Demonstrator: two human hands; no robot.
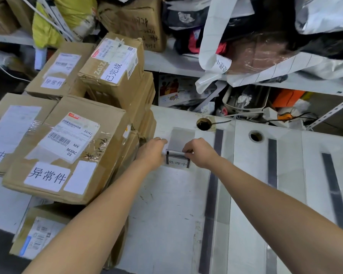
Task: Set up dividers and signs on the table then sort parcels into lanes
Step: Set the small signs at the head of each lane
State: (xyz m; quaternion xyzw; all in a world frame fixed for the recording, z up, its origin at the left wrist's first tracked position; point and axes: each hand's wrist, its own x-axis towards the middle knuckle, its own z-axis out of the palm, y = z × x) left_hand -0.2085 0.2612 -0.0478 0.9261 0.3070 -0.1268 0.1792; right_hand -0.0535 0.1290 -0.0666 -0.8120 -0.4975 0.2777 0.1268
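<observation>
Both hands meet over a small sign (pixel 178 159) standing on the white table (pixel 166 204). The left hand (pixel 151 153) steadies its left edge; the right hand (pixel 201 153) pinches its top right corner. Stacked cardboard parcels (pixel 67 147) sit just left of the hands.

My white table (pixel 166 204) fills the lower right of the frame, with two round cable holes (pixel 204 124) near its far edge. Behind it, across the top, pale metal shelving (pixel 172 62) is crammed with bags, wrapped bundles and clutter. A slotted shelf brace (pixel 329 113) slants at the right. Light is even and soft.
</observation>
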